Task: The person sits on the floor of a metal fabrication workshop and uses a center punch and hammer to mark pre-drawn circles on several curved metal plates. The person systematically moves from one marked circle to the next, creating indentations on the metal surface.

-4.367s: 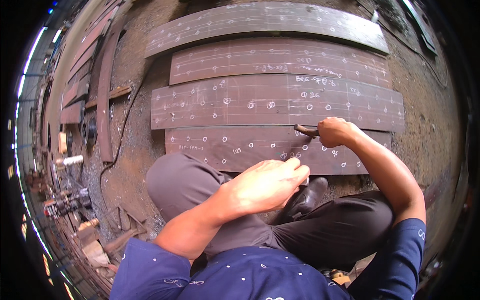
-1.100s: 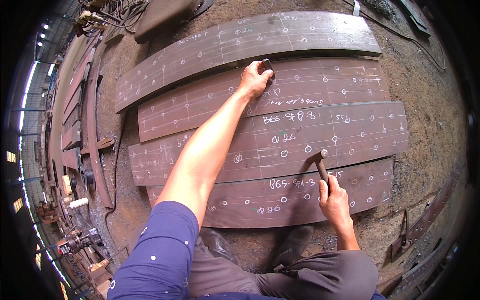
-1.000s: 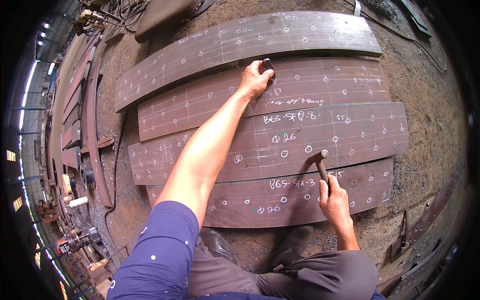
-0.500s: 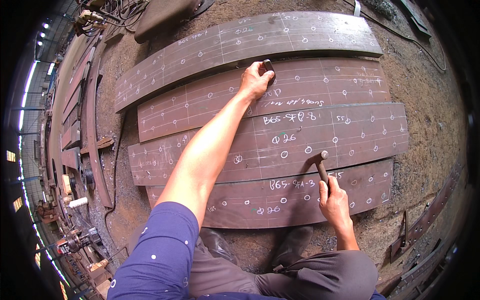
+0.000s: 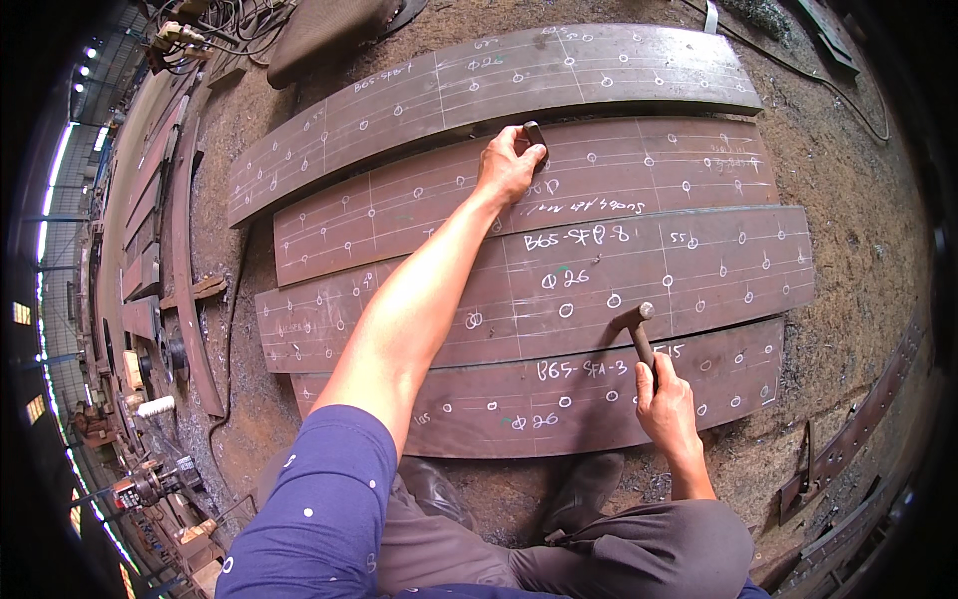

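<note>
My left hand [image 5: 508,165] is stretched far out over the second steel plate [image 5: 419,215] from the back. Its fingers are closed round a short dark metal punch [image 5: 533,131], which stands tilted near the plate's far edge; the tip is hidden by the hand. Closer to me, my right hand [image 5: 667,406] grips the handle of a hammer [image 5: 640,324]. The hammer's head hangs above the third plate [image 5: 429,339], and its shadow falls beside it. White chalk lines, small circles and writing cover the plates.
A farthest plate [image 5: 419,110] and a nearest plate [image 5: 469,439] flank these two. My boots [image 5: 584,494] stand against the nearest one. Long steel strips [image 5: 190,270] and a drill-like machine [image 5: 155,484] lie left. A holed steel bar [image 5: 858,439] lies right. Metal shavings litter the ground.
</note>
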`<state>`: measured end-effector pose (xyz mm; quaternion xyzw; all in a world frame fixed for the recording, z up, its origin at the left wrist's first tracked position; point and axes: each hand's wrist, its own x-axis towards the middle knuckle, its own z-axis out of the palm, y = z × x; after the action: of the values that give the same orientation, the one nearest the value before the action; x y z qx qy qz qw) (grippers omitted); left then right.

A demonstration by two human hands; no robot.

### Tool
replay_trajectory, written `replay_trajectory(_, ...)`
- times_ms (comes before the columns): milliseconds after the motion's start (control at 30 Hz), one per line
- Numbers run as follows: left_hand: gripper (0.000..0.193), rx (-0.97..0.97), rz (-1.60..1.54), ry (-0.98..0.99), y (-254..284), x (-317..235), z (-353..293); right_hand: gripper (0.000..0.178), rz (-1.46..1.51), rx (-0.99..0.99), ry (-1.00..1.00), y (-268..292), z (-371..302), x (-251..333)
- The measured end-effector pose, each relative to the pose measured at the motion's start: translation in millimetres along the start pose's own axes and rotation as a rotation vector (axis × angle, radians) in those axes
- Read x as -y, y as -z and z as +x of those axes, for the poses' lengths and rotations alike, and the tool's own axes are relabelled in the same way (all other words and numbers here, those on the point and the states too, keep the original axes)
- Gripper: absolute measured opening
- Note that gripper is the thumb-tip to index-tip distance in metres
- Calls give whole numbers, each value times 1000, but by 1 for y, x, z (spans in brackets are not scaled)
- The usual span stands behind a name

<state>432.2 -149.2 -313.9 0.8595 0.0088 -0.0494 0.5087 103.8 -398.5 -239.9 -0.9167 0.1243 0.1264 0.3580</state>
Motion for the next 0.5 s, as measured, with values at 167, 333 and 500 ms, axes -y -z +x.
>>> replay_trajectory(167, 38, -61, 4, -115, -5, 3, -12, 24, 36, 67, -55, 7, 8, 3)
replay_trajectory(333, 35, -121, 71, -283, -8, 9, -28, 25, 125, -34, 45, 12, 58, 43)
replay_trajectory(500, 32, -151, 104, -363, -18, 11, -28, 25, 213, -271, 367, 30, 131, 113)
